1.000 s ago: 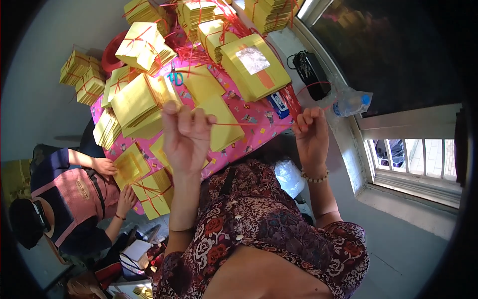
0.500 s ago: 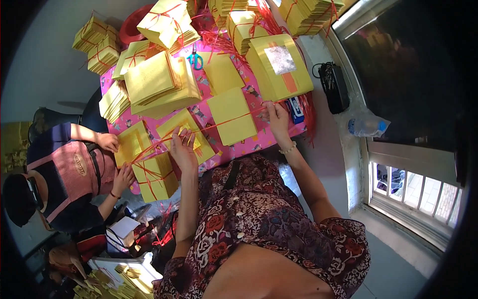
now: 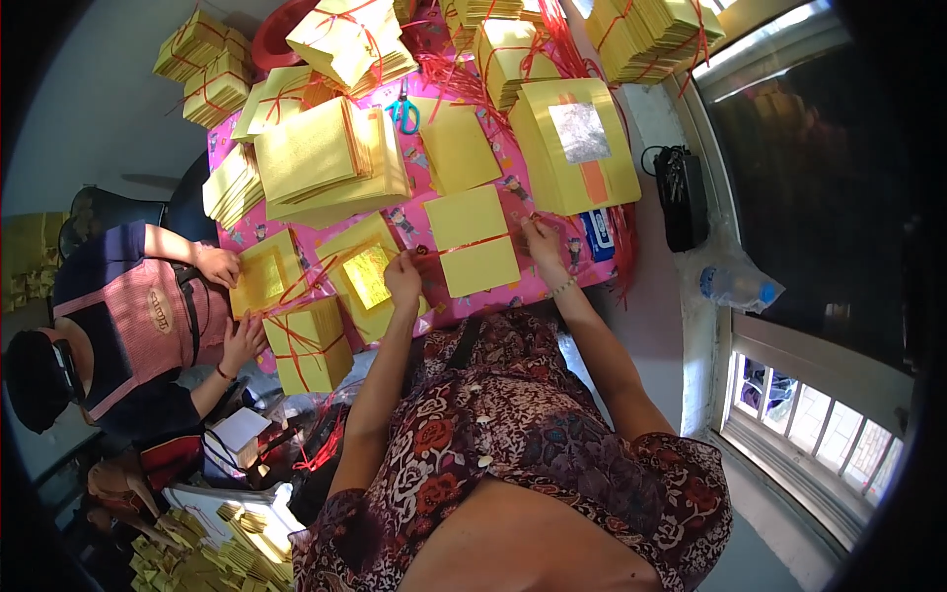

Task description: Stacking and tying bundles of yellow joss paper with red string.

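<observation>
A yellow stack of paper (image 3: pixel 473 271) lies before me at the near side of the table, with a red plastic ribbon (image 3: pixel 475 244) running across its top. At the stack's left edge, my left hand (image 3: pixel 402 280) is closed in a pinch on the ribbon. By the right edge, my right hand (image 3: pixel 543 245) pinches the ribbon's other side, wrist beaded with a bracelet. To the left of my left hand, yellow sheets (image 3: pixel 367 276) bear a gold square. A ribbon-tied yellow bundle (image 3: pixel 308 350) sits beyond them, at the table's corner.
Across the table, a co-worker (image 3: pixel 148 316) rests both hands on yellow paper. Large yellow stacks (image 3: pixel 335 163) and a wrapped bundle with a silver square (image 3: pixel 580 133) stand farther back. Teal scissors (image 3: pixel 403 113) lie between stacks. A blue-and-white packet (image 3: pixel 597 235) is at the right.
My left hand has moved right to the stack's edge and closed its fingers. The ribbon now lies drawn across the stack. My right hand stays at the right side.
</observation>
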